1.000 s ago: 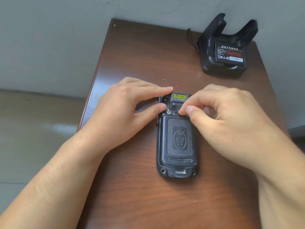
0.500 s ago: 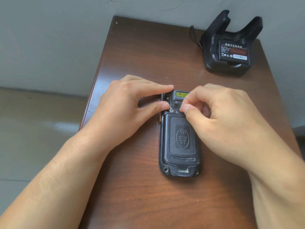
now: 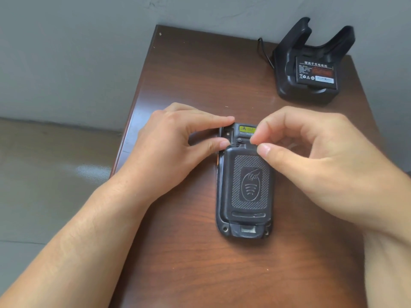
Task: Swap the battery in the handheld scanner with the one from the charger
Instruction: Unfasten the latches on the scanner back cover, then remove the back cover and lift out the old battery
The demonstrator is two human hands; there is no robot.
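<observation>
The black handheld scanner (image 3: 222,196) lies face down in the middle of the table, with its textured battery cover (image 3: 250,185) in place. My left hand (image 3: 173,143) grips the scanner's top left corner, index finger on the top edge and thumb at the side. My right hand (image 3: 322,156) pinches thumb and index finger together at the cover's top edge, beside a small round latch (image 3: 239,139). What sits between those fingertips is hidden. A black battery (image 3: 317,73) with a printed label sits in the charger (image 3: 287,70) at the back right.
The brown wooden table (image 3: 200,74) is narrow, its left edge close to my left hand. A black cable (image 3: 262,50) runs from the charger toward the grey wall behind. The floor lies to the left.
Both hands have stayed at the scanner's top end. The small silver ring seen by my left thumb no longer shows, and my right fingertips pinch slightly farther right.
</observation>
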